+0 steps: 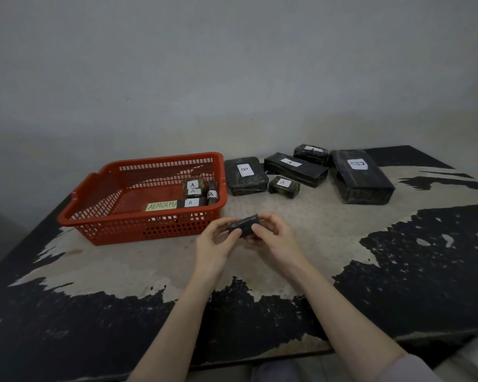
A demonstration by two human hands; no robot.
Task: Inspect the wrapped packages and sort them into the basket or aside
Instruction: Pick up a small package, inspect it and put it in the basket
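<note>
Both hands meet above the middle of the worn table (287,257), holding one small black wrapped package (243,225) between them just off the near right corner of the red basket (100,216). The left hand (214,244) curls its fingers and thumb round the package's left end, and the right hand (271,238) pinches the right end, thumb on the near side and fingers over the top. No label shows on the held package from this angle. Inside the basket, against its right wall, lie several small dark packages: two marked A (193,186) stacked at the far side, one marked B (212,193) standing on edge beside them, and another marked A (190,202) nearer, touching a green slip (160,206) that reads "ABNORMA". To the right of the basket, on the far part of the table, sit five more: a flat package marked B (244,172), a small one marked A (284,185), a long one marked A (295,169), a small one behind it (311,154) whose label I cannot read, and a large block (360,176) farthest right.
</note>
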